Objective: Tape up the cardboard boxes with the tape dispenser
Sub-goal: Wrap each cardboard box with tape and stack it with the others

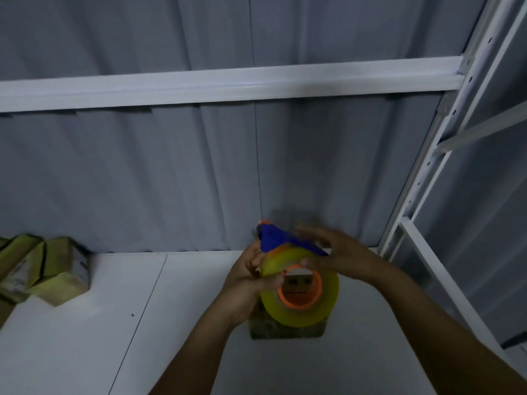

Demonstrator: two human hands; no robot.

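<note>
Head view: standing here, I see both bare arms come up from 6 o'clock and meet on the tape dispenser [285, 243], a little right of the middle and low in the view. It has a blue body that tips up toward 11 o'clock. Its yellowish tape roll [302, 316] hangs toward 5 o'clock around an orange hub [301, 304].

The left hand [244, 285] is at the roll's 9 o'clock side. Its fingers [256, 262] are curled round the roll's edge and grasp it. The right hand [343, 252] comes in from 3 o'clock. Its thumb lies on the roll just above the hub and its fingers reach over the blue body, so the dispenser sits pinched between them. That hand is blurred, so the firmness of the hold is unclear.

Right under the roll, at its 6 o'clock, a small cardboard box [285, 332] sits on the white counter [85, 340]. The roll covers most of it, and I cannot tell whether the two touch. Well apart, at the 9 o'clock edge of the view, is a heap of boxes [57, 270] with shiny yellowish tape on them, tilted against one another.

Behind the counter is a grey ribbed wall [171, 181]. A white rail [228, 84] crosses it toward 12 o'clock. A white metal rack post [425, 178] slants up the 3 o'clock side.
</note>
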